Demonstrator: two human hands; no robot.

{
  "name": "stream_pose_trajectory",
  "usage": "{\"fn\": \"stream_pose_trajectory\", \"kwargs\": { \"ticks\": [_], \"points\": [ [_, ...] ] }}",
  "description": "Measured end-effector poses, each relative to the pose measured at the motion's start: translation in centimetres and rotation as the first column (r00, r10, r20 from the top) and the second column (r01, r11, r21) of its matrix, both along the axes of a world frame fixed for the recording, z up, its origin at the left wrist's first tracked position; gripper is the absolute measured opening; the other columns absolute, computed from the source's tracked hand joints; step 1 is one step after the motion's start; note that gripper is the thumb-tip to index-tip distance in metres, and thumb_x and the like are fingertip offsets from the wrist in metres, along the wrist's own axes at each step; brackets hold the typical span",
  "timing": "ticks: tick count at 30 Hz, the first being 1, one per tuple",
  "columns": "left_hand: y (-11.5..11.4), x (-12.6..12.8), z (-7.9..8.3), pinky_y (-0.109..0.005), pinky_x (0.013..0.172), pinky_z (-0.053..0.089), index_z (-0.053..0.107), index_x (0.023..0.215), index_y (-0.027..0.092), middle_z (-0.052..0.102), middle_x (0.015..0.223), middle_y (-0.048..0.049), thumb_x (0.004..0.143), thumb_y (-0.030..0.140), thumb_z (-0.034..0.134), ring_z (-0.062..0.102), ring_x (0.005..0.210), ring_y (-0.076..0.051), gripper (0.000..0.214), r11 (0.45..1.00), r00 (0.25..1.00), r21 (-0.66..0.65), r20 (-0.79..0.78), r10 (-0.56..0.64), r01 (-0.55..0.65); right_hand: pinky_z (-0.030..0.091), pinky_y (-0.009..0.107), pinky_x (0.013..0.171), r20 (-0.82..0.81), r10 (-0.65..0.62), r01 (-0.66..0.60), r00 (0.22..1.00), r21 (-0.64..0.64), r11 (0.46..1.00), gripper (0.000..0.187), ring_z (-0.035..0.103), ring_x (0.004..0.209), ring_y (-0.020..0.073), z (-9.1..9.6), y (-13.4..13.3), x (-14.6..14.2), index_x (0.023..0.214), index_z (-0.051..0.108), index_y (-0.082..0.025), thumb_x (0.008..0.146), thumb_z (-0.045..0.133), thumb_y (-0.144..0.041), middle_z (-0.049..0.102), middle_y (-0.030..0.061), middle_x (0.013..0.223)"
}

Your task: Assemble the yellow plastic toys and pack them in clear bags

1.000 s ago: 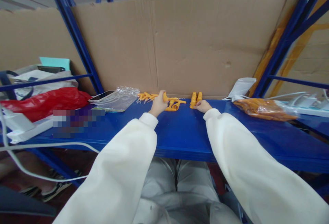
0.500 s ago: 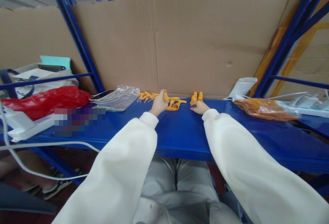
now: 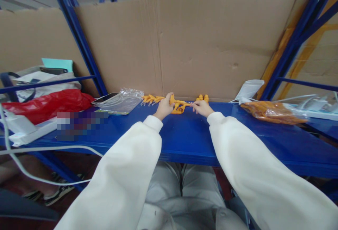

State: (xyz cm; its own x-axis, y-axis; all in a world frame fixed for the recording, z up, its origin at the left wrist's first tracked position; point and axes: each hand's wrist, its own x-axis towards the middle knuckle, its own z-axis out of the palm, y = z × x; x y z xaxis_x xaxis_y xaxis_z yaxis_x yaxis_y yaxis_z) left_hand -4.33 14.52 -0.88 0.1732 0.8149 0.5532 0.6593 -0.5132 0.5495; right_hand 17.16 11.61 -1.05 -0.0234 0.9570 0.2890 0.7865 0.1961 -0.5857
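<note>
My left hand (image 3: pixel 164 107) is closed on an orange coiled cord (image 3: pixel 179 104) lying on the blue shelf (image 3: pixel 185 135) near the cardboard back wall. My right hand (image 3: pixel 202 107) has its fingers pinched at the right end of that same cord. Behind my right hand stand two short orange pieces (image 3: pixel 202 98). More orange coiled cords (image 3: pixel 151 98) lie just left of my left hand. Both arms wear white sleeves.
A clear plastic bag (image 3: pixel 121 100) and a phone (image 3: pixel 104 98) lie at the left, then a red bag (image 3: pixel 47 104) and white boxes with a cable. A bag of orange parts (image 3: pixel 271 112) and white packets (image 3: pixel 249 89) sit at the right. Blue rack posts flank the cardboard.
My right hand has moved left from the two short orange pieces to the end of the cord in my left hand. My left hand has stayed in place.
</note>
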Motion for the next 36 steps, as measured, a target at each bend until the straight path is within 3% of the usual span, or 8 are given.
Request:
{"fn": "stream_pose_trajectory", "kwargs": {
  "ticks": [5, 10, 13, 18, 24, 29, 36],
  "points": [
    [0.7, -0.1, -0.3, -0.03, 0.081, 0.056, 0.055, 0.142, 0.016, 0.073, 0.096, -0.0062, 0.083, 0.01, 0.065, 0.07, 0.077, -0.019, 0.06, 0.999, 0.999, 0.021, 0.007, -0.038, 0.037, 0.06, 0.038, 0.079, -0.122, 0.128, -0.12, 0.984, 0.071, 0.99, 0.039, 0.072, 0.071, 0.0188, -0.1, -0.1, -1.6, 0.092, 0.076, -0.019, 0.1, 0.045, -0.041, 0.077, 0.0057, 0.082],
    [1.0, -0.2, -0.6, -0.032, 0.09, 0.056, 0.061, 0.138, 0.016, 0.076, 0.1, -0.0077, 0.08, 0.008, 0.067, 0.072, 0.09, -0.021, 0.059, 0.996, 0.999, 0.079, 0.017, -0.048, 0.047, 0.062, 0.039, 0.076, -0.162, 0.148, -0.128, 0.976, 0.126, 0.984, 0.042, 0.073, 0.075, 0.0196, -0.2, -0.6, -1.9, 0.132, 0.068, -0.021, 0.097, 0.053, -0.036, 0.079, 0.0062, 0.092],
    [0.8, 0.0, -0.4, -0.035, 0.099, 0.054, 0.065, 0.133, 0.015, 0.077, 0.111, -0.0109, 0.08, 0.005, 0.067, 0.072, 0.101, -0.023, 0.054, 0.995, 0.997, 0.074, 0.036, -0.073, 0.07, 0.06, 0.04, 0.085, -0.09, 0.2, -0.18, 0.976, 0.187, 0.966, 0.048, 0.075, 0.088, 0.0212, -0.1, -1.1, -1.9, 0.142, 0.063, -0.023, 0.095, 0.057, -0.031, 0.08, 0.0073, 0.105],
    [0.7, 0.2, -0.1, -0.039, 0.104, 0.054, 0.074, 0.116, 0.012, 0.077, 0.116, -0.0154, 0.085, 0.005, 0.062, 0.072, 0.109, -0.024, 0.034, 0.989, 0.989, 0.049, 0.047, -0.141, 0.139, 0.056, 0.038, 0.098, 0.072, 0.302, -0.31, 0.951, 0.256, 0.916, 0.04, 0.074, 0.107, 0.0221, -0.2, -1.7, -2.5, 0.133, 0.071, -0.026, 0.095, 0.058, -0.023, 0.077, 0.0059, 0.123],
    [0.9, 0.1, -0.1, -0.043, 0.104, 0.054, 0.075, 0.114, 0.015, 0.077, 0.116, -0.012, 0.083, 0.003, 0.061, 0.071, 0.11, -0.023, 0.037, 0.975, 0.983, 0.134, 0.021, -0.181, 0.177, 0.054, 0.036, 0.102, 0.159, 0.306, -0.338, 0.939, 0.249, 0.908, 0.034, 0.074, 0.111, 0.0225, -0.4, -2.0, -2.8, 0.122, 0.078, -0.027, 0.094, 0.058, -0.02, 0.077, 0.0037, 0.122],
    [0.9, 0.2, -0.2, -0.038, 0.101, 0.055, 0.071, 0.122, 0.016, 0.076, 0.117, -0.0117, 0.085, 0.005, 0.062, 0.071, 0.105, -0.02, 0.04, 0.974, 0.983, 0.141, 0.024, -0.181, 0.176, 0.054, 0.035, 0.101, 0.17, 0.301, -0.337, 0.938, 0.257, 0.906, 0.032, 0.075, 0.109, 0.022, -0.4, -2.2, -2.9, 0.119, 0.079, -0.028, 0.094, 0.06, -0.022, 0.079, 0.0015, 0.118],
    [0.5, 0.4, -0.4, -0.034, 0.095, 0.056, 0.06, 0.137, 0.015, 0.077, 0.103, -0.0077, 0.086, 0.013, 0.066, 0.073, 0.097, -0.019, 0.052, 0.982, 0.989, 0.13, 0.032, -0.145, 0.139, 0.055, 0.037, 0.1, 0.236, 0.23, -0.288, 0.944, 0.25, 0.924, 0.032, 0.075, 0.109, 0.0248, 0.0, -2.7, -3.6, 0.12, 0.078, -0.027, 0.097, 0.056, -0.023, 0.079, 0.0041, 0.117]
  ]
}}
